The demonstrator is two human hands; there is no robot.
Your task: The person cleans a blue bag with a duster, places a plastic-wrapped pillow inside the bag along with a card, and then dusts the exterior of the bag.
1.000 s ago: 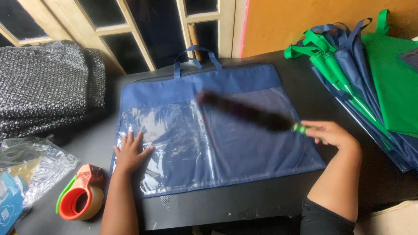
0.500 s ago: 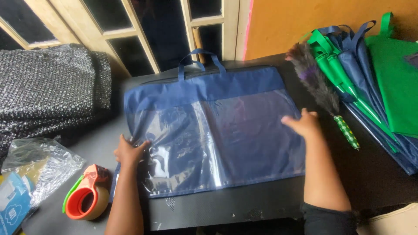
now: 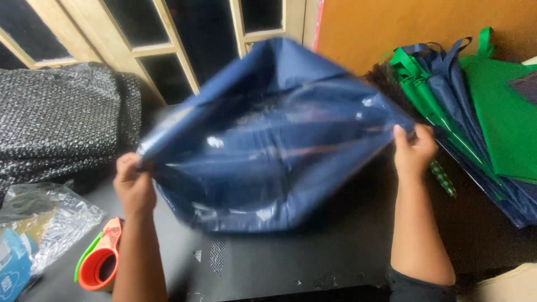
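Observation:
A navy fabric bag (image 3: 268,140) with a clear plastic front panel is lifted off the black table (image 3: 313,257) and blurred by motion. My left hand (image 3: 133,184) grips its left edge. My right hand (image 3: 415,149) grips its right edge. The bag hangs between both hands, tilted up toward the door. A dark feather duster with a green handle (image 3: 442,178) lies on the table just behind and below my right hand, partly hidden by the bag.
A stack of green and navy bags (image 3: 486,112) fills the right side. A grey speckled bundle (image 3: 56,123) lies at the left. An orange and green tape dispenser (image 3: 100,263) and crinkled plastic packets (image 3: 50,223) sit at the front left.
My right hand set the duster down beside the bag stack. Both hands then took the bag's side edges and lifted it off the table.

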